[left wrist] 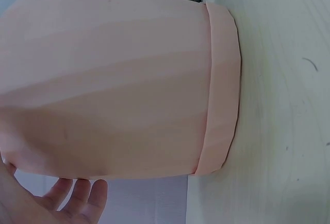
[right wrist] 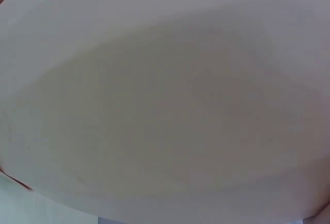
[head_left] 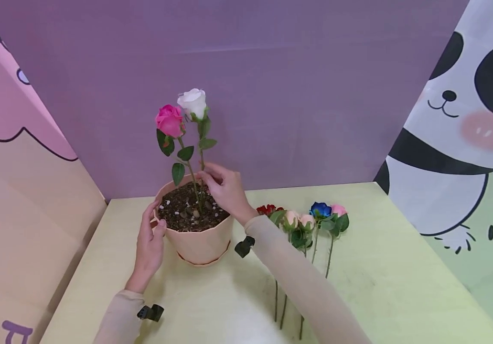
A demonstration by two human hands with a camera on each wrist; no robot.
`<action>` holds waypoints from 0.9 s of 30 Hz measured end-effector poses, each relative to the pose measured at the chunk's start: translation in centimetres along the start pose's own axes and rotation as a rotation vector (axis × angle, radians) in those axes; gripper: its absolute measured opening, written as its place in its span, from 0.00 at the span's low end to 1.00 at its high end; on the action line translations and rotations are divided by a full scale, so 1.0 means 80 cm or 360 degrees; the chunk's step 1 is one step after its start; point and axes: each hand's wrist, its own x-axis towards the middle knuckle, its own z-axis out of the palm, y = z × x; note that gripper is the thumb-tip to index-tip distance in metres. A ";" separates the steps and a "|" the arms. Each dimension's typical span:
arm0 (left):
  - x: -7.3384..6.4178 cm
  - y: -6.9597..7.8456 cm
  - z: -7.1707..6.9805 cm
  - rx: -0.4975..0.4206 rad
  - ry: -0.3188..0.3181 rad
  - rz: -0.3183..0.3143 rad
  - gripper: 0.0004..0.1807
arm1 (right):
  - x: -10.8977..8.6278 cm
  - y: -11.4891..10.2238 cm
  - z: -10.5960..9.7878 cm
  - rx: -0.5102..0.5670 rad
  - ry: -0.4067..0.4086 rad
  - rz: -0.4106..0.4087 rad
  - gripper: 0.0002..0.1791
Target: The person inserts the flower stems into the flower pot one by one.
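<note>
A peach flower pot [head_left: 203,243] filled with dark soil [head_left: 182,212] stands in its saucer. A pink rose [head_left: 170,121] and a white rose [head_left: 193,103] rise from the soil on leafy stems, the pink one leaning left. My right hand [head_left: 227,191] reaches over the pot's right rim and pinches the white rose's stem low down. On the near left, my left hand [head_left: 149,243] holds the pot's side, thumb by the rim. The left wrist view shows its fingers [left wrist: 80,195] curving along the pot wall. Only the pot's wall [right wrist: 170,110] fills most of the right wrist view.
Right of the pot several cut roses lie on the pale table [head_left: 401,267]: a red rose [head_left: 268,209], cream ones, a blue rose [head_left: 320,209] and a light pink rose [head_left: 338,209]. My right forearm crosses above their stems. A purple backdrop [head_left: 294,95] stands behind the table.
</note>
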 end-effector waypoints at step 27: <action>0.002 0.000 -0.001 0.0021 -0.0028 -0.0030 0.31 | 0.011 -0.009 0.004 -0.0193 0.0013 -0.0172 0.12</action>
